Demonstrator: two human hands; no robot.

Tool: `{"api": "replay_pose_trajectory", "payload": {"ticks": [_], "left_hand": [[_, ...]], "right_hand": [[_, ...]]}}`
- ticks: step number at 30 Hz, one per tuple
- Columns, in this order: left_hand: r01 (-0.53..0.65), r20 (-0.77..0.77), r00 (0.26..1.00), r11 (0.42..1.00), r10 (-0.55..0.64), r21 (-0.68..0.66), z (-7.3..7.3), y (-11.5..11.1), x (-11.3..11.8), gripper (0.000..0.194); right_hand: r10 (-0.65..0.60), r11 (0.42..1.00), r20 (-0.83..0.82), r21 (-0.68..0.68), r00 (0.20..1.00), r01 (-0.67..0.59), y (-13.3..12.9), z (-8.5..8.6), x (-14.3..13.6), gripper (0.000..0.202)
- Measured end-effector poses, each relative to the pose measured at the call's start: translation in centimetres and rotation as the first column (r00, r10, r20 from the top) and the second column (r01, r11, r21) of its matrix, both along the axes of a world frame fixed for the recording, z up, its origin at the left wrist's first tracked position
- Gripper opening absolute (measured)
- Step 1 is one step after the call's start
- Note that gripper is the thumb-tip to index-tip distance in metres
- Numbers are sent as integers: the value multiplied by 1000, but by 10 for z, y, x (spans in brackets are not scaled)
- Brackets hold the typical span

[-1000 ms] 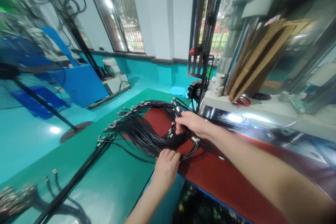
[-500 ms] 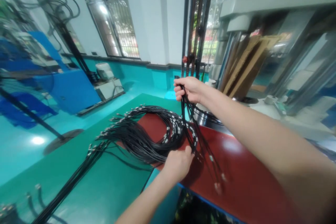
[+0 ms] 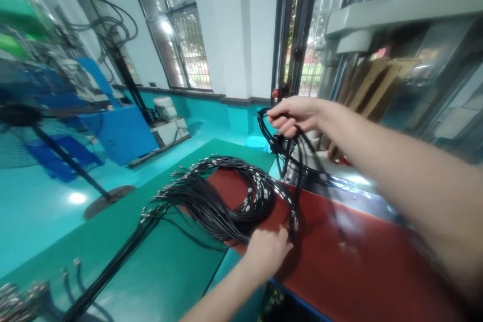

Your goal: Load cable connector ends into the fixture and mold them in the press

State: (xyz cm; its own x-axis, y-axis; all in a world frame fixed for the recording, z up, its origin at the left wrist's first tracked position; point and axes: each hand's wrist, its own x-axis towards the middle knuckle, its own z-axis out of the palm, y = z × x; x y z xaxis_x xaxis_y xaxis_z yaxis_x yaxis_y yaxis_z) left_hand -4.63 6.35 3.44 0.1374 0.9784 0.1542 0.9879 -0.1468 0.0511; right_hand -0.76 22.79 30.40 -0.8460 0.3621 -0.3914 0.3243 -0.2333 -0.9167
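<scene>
A large bundle of black cables [image 3: 204, 201] with metal ends and white marks curves over the green table [image 3: 166, 266] and the red surface [image 3: 362, 261]. My left hand [image 3: 267, 250] is closed at the bundle's right end, low over the red surface. Raised above it, my right hand [image 3: 296, 114] grips a few black cables [image 3: 300, 161], which loop at its fingertips and hang down. Their lower ends are blurred. Another straight bundle of black cables [image 3: 113, 261] runs to the lower left of the green table.
Metal fittings [image 3: 26, 297] lie at the lower left. Beyond the table are a fan stand [image 3: 71, 166], a blue cabinet [image 3: 123, 136] and a window [image 3: 188, 45]. A large pale machine [image 3: 400, 15] and cardboard [image 3: 373, 85] stand at the right.
The view has shifted, so the scene sits further right. My right hand has moved right with its cables, which now form a loop. My left hand remains closed at the bundle.
</scene>
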Motion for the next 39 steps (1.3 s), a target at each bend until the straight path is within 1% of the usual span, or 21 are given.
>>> {"api": "replay_pose_trajectory", "payload": {"ticks": [3,6,9,11,14,15,17,18,20,21,22,23,25,27,28,29,31,33,34,36,39], "left_hand": [[-12,-28,1000,998,10,-60,2,-3,-1,23],[-75,-79,995,992,67,-103,12,-8,-19,21],[-221,-133,969,971,208,-96,29,-11,-56,21],[-357,-150,927,931,344,-69,41,-10,-85,23],[-547,-114,833,837,542,-9,47,-1,-114,29],[-583,-90,809,812,581,1,44,3,-118,30],[-613,-33,790,790,612,6,34,10,-118,30],[-619,4,786,786,619,7,28,13,-116,30],[-649,92,759,761,644,27,18,18,-111,31],[-670,133,739,741,660,47,15,20,-109,32],[-684,158,726,727,669,63,14,21,-107,33],[-681,159,729,730,666,67,13,22,-105,33],[-597,89,801,802,592,29,13,22,-101,32],[-465,-5,885,885,465,-36,11,22,-94,30],[-413,-36,911,909,412,-54,9,22,-91,30],[-382,-53,924,922,379,-59,7,22,-87,32],[-397,-52,917,918,395,-28,4,23,-82,35],[-489,-12,872,872,489,35,6,26,-81,37],[-552,27,834,830,552,79,9,27,-83,38],[-685,149,728,706,669,182,21,30,-90,40],[-823,338,562,474,755,312,43,32,-104,44]], "right_hand": [[67,989,238,111,969,-96,0,0,27,27],[20,985,412,147,911,-88,-5,-5,46,21],[-62,980,458,196,887,-33,-7,-3,58,34],[-75,972,425,233,902,-29,-6,0,62,40],[17,946,407,288,913,-146,-8,-7,65,25],[56,926,413,319,909,-202,-13,-15,65,19],[106,876,435,384,894,-290,-29,-41,65,15],[138,857,476,382,869,-345,-40,-58,65,13],[163,826,493,406,854,-391,-69,-96,64,5],[190,799,542,399,818,-450,-83,-114,64,5],[167,791,538,427,826,-438,-97,-130,65,6],[147,799,487,455,861,-394,-109,-142,66,6],[95,823,334,503,938,-262,-122,-156,69,11],[16,878,175,468,984,-97,-121,-155,74,19],[-37,906,94,424,995,-6,-116,-150,77,23],[-96,925,1,369,995,89,-110,-143,80,25],[-227,930,-210,244,951,276,-97,-130,87,25],[-293,919,-331,161,897,360,-91,-121,92,23],[-302,921,-352,133,886,366,-91,-120,94,22],[-280,936,-349,107,894,335,-96,-123,95,23],[-219,960,-322,98,921,263,-105,-134,94,25]]}}
